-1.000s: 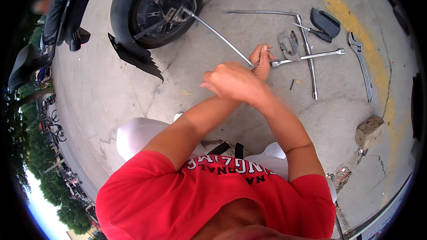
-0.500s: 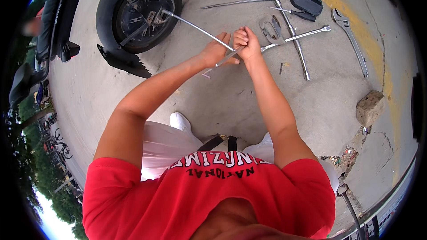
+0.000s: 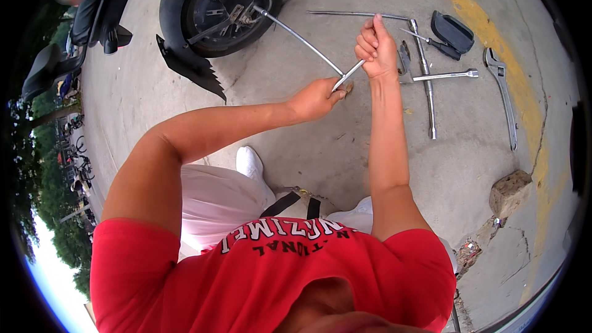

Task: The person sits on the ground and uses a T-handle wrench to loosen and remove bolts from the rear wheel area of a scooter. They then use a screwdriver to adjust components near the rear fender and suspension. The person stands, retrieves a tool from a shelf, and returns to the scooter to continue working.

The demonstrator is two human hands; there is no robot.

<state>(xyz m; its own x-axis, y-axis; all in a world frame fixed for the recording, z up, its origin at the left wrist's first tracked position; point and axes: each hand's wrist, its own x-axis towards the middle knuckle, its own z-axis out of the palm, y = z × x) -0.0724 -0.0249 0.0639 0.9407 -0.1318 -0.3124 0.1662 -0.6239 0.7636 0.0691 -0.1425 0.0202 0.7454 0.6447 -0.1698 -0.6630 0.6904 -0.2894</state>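
A silver T-handle socket wrench (image 3: 301,42) reaches from the wheel's hub to my hands, its socket end at the axle nut area. My left hand (image 3: 317,98) is closed round the lower end of the crossbar. Closed at the upper end of the same bar is my right hand (image 3: 377,52), its thumb pointing up. The black wheel (image 3: 206,15) of a scooter or motorbike stands at the upper left, with a metal bracket (image 3: 237,13) at its hub. What sits inside the socket is hidden.
To the right lie a cross-shaped lug wrench (image 3: 430,108), a screwdriver (image 3: 445,48), a black plastic piece (image 3: 453,31) and an adjustable wrench (image 3: 502,95). A metal plate (image 3: 404,65) is partly behind my right hand. Jagged black plastic (image 3: 191,71) hangs near the wheel; a stone block (image 3: 510,193) sits lower right.
The crossbar has turned, and its ends now sit at a different slant. My left hand, whose fingers were stretched near the shaft, has closed on the bar. The view has shifted.
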